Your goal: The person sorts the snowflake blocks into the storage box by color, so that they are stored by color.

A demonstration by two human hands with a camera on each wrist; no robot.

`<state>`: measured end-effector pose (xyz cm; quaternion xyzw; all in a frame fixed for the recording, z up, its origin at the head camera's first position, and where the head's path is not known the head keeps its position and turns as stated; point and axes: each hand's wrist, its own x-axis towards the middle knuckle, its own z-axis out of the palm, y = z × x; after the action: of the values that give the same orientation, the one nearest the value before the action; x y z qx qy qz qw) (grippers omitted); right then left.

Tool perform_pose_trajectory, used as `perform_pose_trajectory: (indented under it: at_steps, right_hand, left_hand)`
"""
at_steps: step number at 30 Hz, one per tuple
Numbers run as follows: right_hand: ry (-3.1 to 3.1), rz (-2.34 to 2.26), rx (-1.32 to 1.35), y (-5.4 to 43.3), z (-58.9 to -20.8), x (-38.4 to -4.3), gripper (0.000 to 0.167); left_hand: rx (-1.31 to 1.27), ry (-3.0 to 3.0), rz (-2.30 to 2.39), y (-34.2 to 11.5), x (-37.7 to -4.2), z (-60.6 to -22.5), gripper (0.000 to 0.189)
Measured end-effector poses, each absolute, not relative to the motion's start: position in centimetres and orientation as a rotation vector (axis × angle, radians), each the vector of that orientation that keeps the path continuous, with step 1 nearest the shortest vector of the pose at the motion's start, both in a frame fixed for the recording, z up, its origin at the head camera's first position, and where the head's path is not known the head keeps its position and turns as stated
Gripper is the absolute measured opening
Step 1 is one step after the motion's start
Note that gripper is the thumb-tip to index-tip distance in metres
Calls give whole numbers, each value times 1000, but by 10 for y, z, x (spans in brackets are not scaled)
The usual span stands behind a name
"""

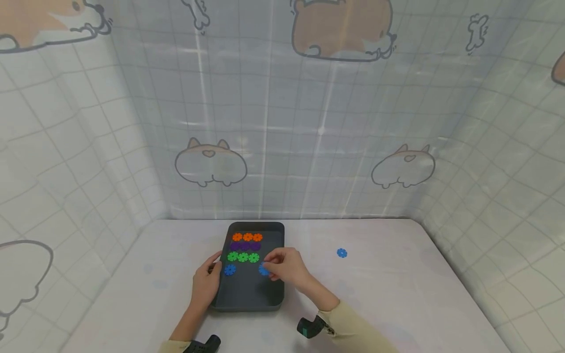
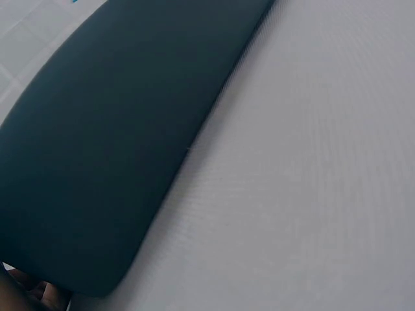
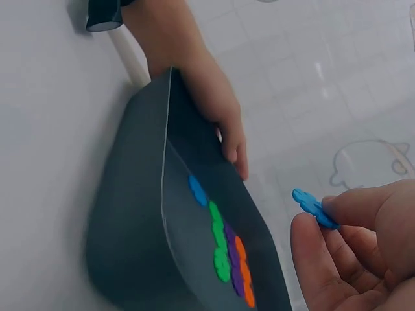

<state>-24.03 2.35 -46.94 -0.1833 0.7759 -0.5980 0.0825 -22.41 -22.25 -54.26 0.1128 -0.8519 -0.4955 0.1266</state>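
A dark grey tray (image 1: 251,294) stands on the white table. In it, flower-shaped plastic discs lie in rows: orange discs (image 1: 247,237) at the far end, then purple discs (image 1: 245,246), then green discs (image 1: 243,257). One blue disc (image 1: 230,269) lies nearer, at the left. My right hand (image 1: 289,267) pinches another blue disc (image 3: 314,207) between thumb and fingers, above the tray's right part. My left hand (image 1: 205,285) holds the tray's left wall, thumb over the rim. The left wrist view shows mostly the tray's outer side (image 2: 123,129).
A loose blue disc (image 1: 342,253) lies on the table to the right of the tray. Curtain-like walls (image 1: 291,122) with a grid and cartoon dogs enclose the table at the back and sides. Each wrist wears a small black camera (image 1: 310,327).
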Motion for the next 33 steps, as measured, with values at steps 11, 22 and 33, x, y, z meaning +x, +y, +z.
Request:
perform_pose_trajectory:
  at_steps: [11,22,33]
  right_hand:
    - [2237,-1792,-553,-2,-477,-242,6]
    - [2214,-1749,-529,-20,-482,-247,10]
    - [2097,-1655,-480,-28,-485,-271,14]
  left_hand:
    - [324,-2468,-1430,-222,-223,-546,37]
    - [325,-2486,-1441,-222,-223,-545,38]
    - [308,-2467,-1449,-223,-221,-544,38]
